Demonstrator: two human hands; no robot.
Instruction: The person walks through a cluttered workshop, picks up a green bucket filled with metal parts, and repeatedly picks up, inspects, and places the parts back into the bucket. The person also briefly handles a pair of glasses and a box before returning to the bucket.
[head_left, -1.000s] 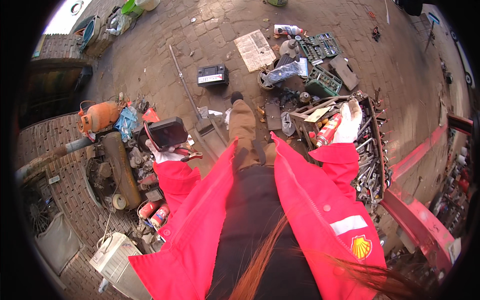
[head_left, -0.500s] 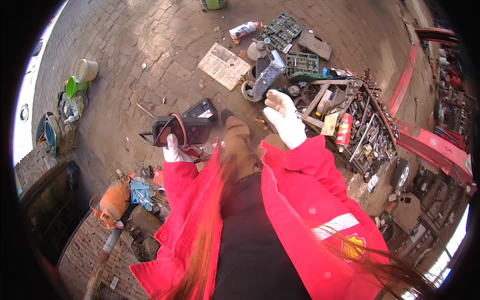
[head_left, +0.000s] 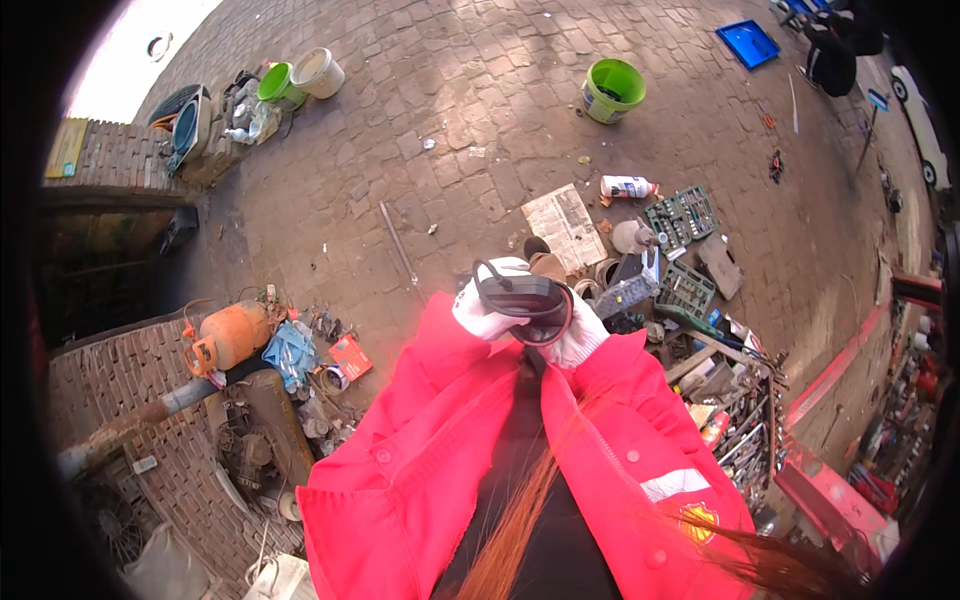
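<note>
Both hands wear white gloves and hold a black handheld device with looping cables (head_left: 522,292) in front of my body. My left hand (head_left: 476,312) is wrapped round its left side. Closed against the lower right side, my right hand (head_left: 580,338) has its fingers partly hidden behind the device and cable. The device is seen nearly edge-on, so its face does not show. One cable loops at the upper left and another curves round the right.
Tool cases (head_left: 682,216), a flattened cardboard piece (head_left: 566,226) and a tray of metal tools (head_left: 740,425) lie ahead and right. A green bucket (head_left: 612,92) stands farther off. A metal rod (head_left: 398,240), an orange gas cylinder (head_left: 232,337) and a red lift beam (head_left: 825,500) are around me.
My right hand has come from open and empty onto the device. My left hand has brought the device nearer my body and turned it. The view has swung left and farther ahead.
</note>
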